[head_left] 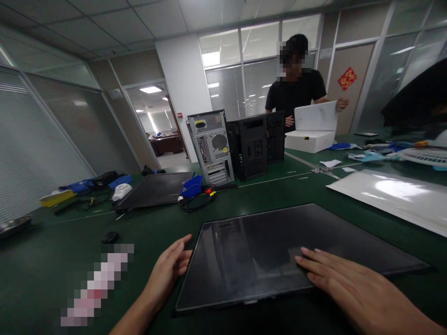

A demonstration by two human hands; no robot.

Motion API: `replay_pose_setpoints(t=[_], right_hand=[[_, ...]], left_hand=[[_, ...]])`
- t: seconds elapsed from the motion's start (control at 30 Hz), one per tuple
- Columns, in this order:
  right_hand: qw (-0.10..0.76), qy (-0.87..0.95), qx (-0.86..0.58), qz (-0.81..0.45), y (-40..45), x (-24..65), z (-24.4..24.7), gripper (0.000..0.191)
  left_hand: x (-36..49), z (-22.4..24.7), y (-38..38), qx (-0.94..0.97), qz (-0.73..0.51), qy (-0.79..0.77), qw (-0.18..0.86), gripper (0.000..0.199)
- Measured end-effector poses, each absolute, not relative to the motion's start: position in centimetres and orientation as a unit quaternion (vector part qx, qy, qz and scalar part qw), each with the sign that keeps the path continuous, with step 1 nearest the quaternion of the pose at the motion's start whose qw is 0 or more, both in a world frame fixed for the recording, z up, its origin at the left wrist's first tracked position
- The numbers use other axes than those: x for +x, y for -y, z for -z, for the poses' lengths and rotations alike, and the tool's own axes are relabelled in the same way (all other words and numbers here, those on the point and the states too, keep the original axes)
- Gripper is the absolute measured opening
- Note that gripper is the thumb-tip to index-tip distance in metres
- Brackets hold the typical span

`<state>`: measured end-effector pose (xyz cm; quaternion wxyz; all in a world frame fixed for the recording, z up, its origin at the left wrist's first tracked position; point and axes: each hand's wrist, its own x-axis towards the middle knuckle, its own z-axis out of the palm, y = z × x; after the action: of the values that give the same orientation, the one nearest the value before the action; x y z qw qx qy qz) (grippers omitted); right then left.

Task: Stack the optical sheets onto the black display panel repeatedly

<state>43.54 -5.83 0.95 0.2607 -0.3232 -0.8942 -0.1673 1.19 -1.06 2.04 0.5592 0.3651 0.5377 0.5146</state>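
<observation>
A flat black monitor screen (pixel 251 260) lies face up on the green table in front of me, with reflections across its glossy surface. My left hand (pixel 171 263) is beside its left edge, fingers apart and slightly curled, the fingertips at or very near the edge. Whether they touch it I cannot tell. My right hand (pixel 335 274) lies over the screen's front right part, fingers stretched out flat, palm down. Neither hand grips anything. The right hand hides part of the screen's front edge.
Open computer cases (pixel 213 149) stand at the back. A second dark screen (pixel 153 190) lies back left near a blue connector (pixel 191 186) and cables. A white glossy panel (pixel 394 195) lies at right. Behind the table, a person (pixel 296 93) handles a white box (pixel 310 140).
</observation>
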Motion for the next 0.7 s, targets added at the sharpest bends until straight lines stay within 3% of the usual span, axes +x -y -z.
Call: replay_pose_setpoints(t=[0.13, 0.27, 0.53, 0.7], right_hand=[[0.188, 0.923, -0.271, 0.198, 3.2, 42.1, -2.8, 0.033], [0.154, 0.942, -0.286, 0.088, 0.9, 41.9, -3.2, 0.027], [0.091, 0.949, -0.293, -0.073, -0.6, 40.5, -3.6, 0.042], [0.133, 0.871, -0.472, 0.028, -5.4, 47.6, -3.1, 0.05]], left_hand=[[1.0, -2.0, 1.1, 0.36, -0.525, -0.54, 0.551, 0.071], [0.9, -1.9, 1.0, 0.362, -0.528, -0.552, 0.534, 0.07], [0.4, -1.7, 0.6, 0.338, -0.578, -0.522, 0.528, 0.069], [0.3, -1.4, 0.7, 0.328, -0.587, -0.509, 0.537, 0.068]])
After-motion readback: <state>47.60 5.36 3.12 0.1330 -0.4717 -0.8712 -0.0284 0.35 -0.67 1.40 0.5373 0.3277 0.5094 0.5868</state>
